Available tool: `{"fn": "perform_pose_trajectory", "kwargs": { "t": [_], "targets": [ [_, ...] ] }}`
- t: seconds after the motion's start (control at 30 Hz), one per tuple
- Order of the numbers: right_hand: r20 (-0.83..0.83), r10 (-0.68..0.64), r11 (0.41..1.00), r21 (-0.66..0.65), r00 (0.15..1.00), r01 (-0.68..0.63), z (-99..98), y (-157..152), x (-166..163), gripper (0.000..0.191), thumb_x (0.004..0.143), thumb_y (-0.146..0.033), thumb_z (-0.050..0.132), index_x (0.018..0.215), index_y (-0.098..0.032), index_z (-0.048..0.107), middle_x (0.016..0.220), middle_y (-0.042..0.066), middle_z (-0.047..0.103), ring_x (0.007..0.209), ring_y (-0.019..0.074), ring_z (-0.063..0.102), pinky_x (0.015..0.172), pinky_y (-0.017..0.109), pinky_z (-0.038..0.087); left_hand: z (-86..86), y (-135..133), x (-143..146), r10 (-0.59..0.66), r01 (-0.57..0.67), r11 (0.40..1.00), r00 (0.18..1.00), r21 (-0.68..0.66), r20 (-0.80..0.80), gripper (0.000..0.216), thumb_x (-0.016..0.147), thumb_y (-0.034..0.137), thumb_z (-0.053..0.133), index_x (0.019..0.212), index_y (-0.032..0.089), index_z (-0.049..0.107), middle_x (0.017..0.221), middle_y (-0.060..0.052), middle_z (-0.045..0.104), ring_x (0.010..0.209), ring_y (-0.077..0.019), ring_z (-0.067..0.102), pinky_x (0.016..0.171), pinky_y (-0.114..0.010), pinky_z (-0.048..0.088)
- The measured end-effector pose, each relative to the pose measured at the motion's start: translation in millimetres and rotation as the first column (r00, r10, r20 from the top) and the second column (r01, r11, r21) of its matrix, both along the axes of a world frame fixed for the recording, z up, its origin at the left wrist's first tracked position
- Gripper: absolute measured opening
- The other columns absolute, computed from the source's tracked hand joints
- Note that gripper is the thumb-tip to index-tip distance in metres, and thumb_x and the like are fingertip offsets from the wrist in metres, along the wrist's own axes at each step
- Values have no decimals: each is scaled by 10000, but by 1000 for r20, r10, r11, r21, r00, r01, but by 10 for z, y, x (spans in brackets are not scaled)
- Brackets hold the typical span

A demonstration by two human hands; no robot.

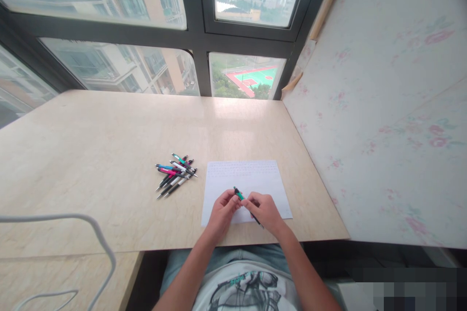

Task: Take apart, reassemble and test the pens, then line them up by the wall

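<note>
1. The left hand [222, 210], fingers curled, pinches a slim green-and-black pen [239, 195] near its upper end; the right hand [265, 208] grips its middle — fingers hide part of the barrel.
2. The pen slants over a white paper sheet [216, 187], its rows of writing too faint to read.
3. Left of it, a multicoloured pile of crossed pens [173, 172] overlaps — hard to count.
4. A grey cable [47, 217] runs out of frame.
</note>
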State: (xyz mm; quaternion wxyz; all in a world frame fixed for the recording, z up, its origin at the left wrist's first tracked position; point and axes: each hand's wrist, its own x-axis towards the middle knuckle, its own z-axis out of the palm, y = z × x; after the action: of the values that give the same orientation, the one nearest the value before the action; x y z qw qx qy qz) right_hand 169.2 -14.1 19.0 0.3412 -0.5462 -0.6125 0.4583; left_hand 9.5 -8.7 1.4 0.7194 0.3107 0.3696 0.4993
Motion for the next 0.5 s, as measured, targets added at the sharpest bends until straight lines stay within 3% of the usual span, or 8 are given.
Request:
{"fn": "perform_pose_trajectory", "kwargs": {
  "t": [0.1, 0.23, 0.5],
  "targets": [
    [49, 70, 997, 36, 996, -72, 14, -9, -2, 431, 877, -520, 538, 663, -157, 625, 539, -43, 509, 520, 93, 431, 508, 208, 321, -11, -3, 0, -4, 4, 1000, 1000, -5, -16, 168, 766, 307, 726, 798, 153, 667, 798, -38, 646, 783, -164, 573, 777, -293, 441],
    [49, 96, 995, 22, 994, -98, 21, -35, 31, 376, 910, -466, 506, 785, -156, 676, 580, -36, 532, 545, 103, 450, 522, 213, 335, -26, -6, -5, 35, -35, 999, 999, -26, 3, 159, 753, 295, 735, 783, 161, 655, 783, -26, 644, 758, -153, 569, 756, -283, 438],
    [93, 124, 991, 49, 988, -128, 103, -110, 106, 238, 847, -354, 608, 972, -186, 721, 761, 21, 670, 626, 132, 554, 602, 239, 437, -11, -2, -3, 42, -42, 999, 999, -33, -7, 173, 754, 315, 730, 808, 165, 664, 808, -31, 642, 775, -153, 570, 765, -285, 446]
  ]
}}
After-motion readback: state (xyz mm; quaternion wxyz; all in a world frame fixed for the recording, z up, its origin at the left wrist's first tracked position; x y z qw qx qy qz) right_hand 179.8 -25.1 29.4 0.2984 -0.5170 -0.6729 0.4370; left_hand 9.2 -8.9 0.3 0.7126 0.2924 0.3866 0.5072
